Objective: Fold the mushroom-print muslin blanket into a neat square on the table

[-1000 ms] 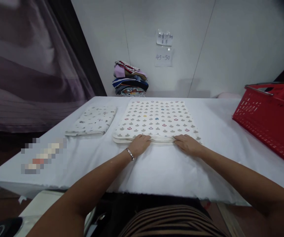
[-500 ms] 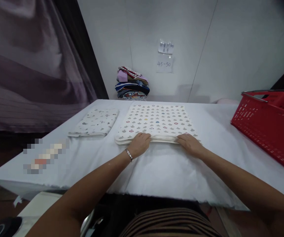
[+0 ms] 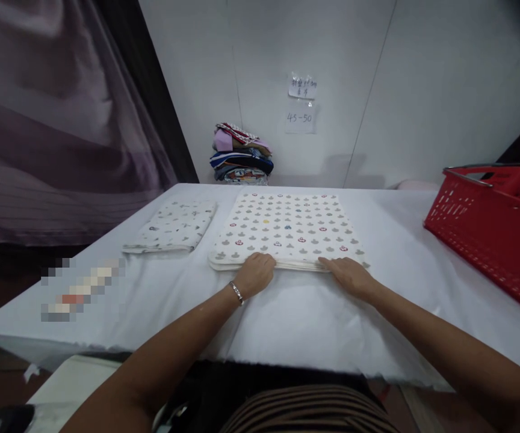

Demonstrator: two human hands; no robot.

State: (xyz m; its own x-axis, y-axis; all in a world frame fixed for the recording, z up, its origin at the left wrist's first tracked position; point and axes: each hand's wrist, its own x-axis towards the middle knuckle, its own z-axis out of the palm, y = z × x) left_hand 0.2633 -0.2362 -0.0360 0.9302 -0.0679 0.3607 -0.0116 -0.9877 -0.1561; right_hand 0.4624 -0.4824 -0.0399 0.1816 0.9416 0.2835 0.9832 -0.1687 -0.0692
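A white folded cloth (image 3: 287, 231) printed with small grey, red, blue and yellow motifs lies flat in front of me, its layers showing along the near edge. My left hand (image 3: 255, 273) is closed on that edge left of the middle, fingers curled over it. On the same edge, farther right, my right hand (image 3: 349, 276) pinches the layers; its fingertips point left and are partly hidden. To the left, apart from both hands, rests a smaller folded cloth (image 3: 176, 225) with a sparse print.
The table (image 3: 305, 325) has a white cover. A red plastic basket (image 3: 490, 234) with a metal handle stands at the right. Several folded fabrics (image 3: 242, 156) are piled by the back wall. A pixelated item (image 3: 82, 291) lies at the left. Two paper notes (image 3: 300, 117) hang on the wall.
The cloth's near edge now lies lower and flatter, with its top layer smoother. Both hands remain at that edge; the right hand's fingers reach slightly farther left. The view has shifted slightly.
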